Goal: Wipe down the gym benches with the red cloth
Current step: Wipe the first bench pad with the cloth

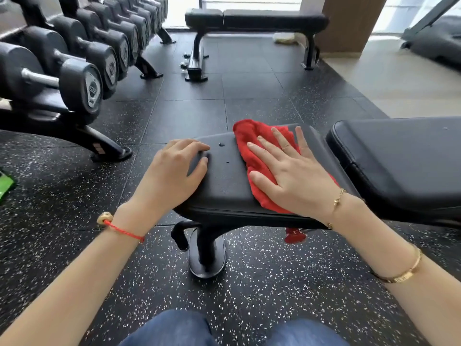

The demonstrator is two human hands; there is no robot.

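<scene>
Pressing flat right hand on red cloth, lengthwise across seat pad

A: What is the person wearing on the arms?

B: Both forearms are bare, no sleeves. The left hand has a thin red cord bracelet at the wrist, with 1 pale, faceted bead knotted on it.

A: And the other side?

B: The right hand has 2 gold pieces: a fine chain bracelet with a small charm at the wrist, and a flat, wider gold bangle further up the forearm. A slim ring sits on 1 finger.

A: Anything else?

B: Blue jeans cover both knees at the bottom edge.
</scene>
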